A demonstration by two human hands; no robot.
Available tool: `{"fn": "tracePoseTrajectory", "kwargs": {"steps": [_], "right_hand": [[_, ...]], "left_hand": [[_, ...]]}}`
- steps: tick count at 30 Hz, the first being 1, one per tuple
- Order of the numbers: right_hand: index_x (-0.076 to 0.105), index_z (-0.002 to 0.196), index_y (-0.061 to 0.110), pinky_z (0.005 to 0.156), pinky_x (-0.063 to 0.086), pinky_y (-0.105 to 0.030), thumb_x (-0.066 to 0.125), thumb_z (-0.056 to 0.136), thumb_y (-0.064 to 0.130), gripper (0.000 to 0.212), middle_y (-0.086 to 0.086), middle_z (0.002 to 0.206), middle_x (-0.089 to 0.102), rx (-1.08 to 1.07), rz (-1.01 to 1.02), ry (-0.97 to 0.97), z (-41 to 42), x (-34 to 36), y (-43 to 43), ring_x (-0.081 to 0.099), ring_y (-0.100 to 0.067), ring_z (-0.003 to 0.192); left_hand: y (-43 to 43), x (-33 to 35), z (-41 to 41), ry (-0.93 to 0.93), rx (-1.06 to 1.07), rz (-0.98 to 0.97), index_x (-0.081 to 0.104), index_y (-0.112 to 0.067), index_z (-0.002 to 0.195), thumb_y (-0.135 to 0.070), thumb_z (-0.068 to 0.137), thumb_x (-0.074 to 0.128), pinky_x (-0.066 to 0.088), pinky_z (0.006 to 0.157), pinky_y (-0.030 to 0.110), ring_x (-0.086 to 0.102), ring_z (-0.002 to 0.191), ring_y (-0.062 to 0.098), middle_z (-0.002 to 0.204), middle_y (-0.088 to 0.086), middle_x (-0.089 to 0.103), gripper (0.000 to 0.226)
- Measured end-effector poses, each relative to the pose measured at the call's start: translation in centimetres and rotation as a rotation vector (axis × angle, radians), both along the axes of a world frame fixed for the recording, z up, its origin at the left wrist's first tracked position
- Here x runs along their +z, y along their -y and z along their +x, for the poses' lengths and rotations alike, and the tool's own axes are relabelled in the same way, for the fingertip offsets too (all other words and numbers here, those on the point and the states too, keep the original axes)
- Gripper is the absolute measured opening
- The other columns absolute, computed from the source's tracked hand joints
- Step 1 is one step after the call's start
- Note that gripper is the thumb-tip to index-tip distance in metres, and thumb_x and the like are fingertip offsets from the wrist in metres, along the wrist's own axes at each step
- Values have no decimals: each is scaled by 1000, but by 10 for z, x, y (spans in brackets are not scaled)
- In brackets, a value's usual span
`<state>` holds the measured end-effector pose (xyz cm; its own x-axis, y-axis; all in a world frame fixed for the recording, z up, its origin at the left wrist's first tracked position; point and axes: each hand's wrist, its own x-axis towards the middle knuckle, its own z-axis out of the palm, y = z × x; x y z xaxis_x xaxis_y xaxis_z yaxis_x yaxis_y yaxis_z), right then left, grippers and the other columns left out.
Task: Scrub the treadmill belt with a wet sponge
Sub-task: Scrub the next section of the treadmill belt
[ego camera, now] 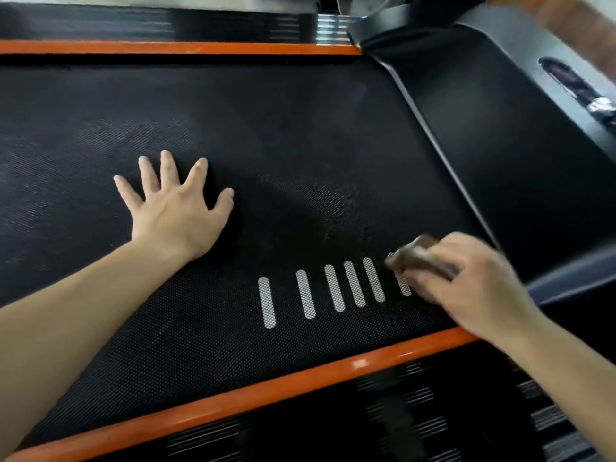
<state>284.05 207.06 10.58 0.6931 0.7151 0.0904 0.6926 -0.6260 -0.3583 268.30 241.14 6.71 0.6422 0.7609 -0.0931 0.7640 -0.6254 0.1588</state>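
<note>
progress: mid-scrub, by my reading. a patch of the treadmill belt (266, 128) just above the white stripes (333, 291) looks speckled and duller, perhaps wet. the wide stretch around the left hand shows no such mark and is likely yet to be done.
sponge (416, 258): dark brownish and blurred, pressed on the belt at the end of the stripe row, near the motor cover (500, 145).
right hand (466, 278): fingers curled over the sponge, grasping it from above.
left hand (176, 211): released — flat on the belt with fingers spread, holding nothing, well apart from the sponge.
near edge: orange side rail (300, 378).
</note>
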Motion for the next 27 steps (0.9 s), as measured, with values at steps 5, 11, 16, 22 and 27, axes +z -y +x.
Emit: {"fn": "tracePoseTrajectory", "kwargs": {"steps": [5, 11, 16, 22, 27], "right_hand": [[60, 68, 26, 64, 43, -34, 76, 81, 35, 22, 11, 71, 50, 23, 27, 24, -20, -4, -6, 53, -13, 68], [68, 90, 13, 76, 50, -45, 57, 90, 46, 35, 0, 81, 57, -135, 100, 136, 46, -19, -44, 59, -33, 81], [74, 103, 22, 82, 49, -46, 50, 90, 55, 42, 0, 87, 62, 68, 99, 142, 46, -39, -103, 61, -28, 86], [66, 102, 12, 84, 47, -48, 56, 94, 47, 37, -17, 94, 64, -291, 110, 193, 78, -27, -115, 60, -42, 93], [68, 99, 18, 76, 50, -45, 53, 90, 51, 38, -4, 84, 60, 66, 54, 155, 44, -32, -111, 60, -33, 81]], "left_hand": [[22, 3, 37, 42, -10, -65, 24, -28, 159, -60, 101, 31, -12, 120, 67, -12, 155, 41, 171, 18, 0, 67], [35, -10, 56, 18, -1, 11, 9, -32, 162, -69, 97, 16, -12, 119, 68, -16, 154, 45, 170, 19, -6, 75], [35, -10, 55, 26, -5, 15, 7, -32, 162, -70, 97, 17, -12, 119, 67, -17, 154, 43, 170, 18, -7, 76], [35, -10, 56, 12, -4, 14, 8, -32, 162, -72, 96, 16, -11, 120, 67, -16, 154, 42, 170, 18, -7, 78], [35, -11, 56, 23, 3, 22, 8, -32, 162, -72, 96, 17, -11, 120, 67, -16, 155, 42, 170, 18, -7, 78]]}}
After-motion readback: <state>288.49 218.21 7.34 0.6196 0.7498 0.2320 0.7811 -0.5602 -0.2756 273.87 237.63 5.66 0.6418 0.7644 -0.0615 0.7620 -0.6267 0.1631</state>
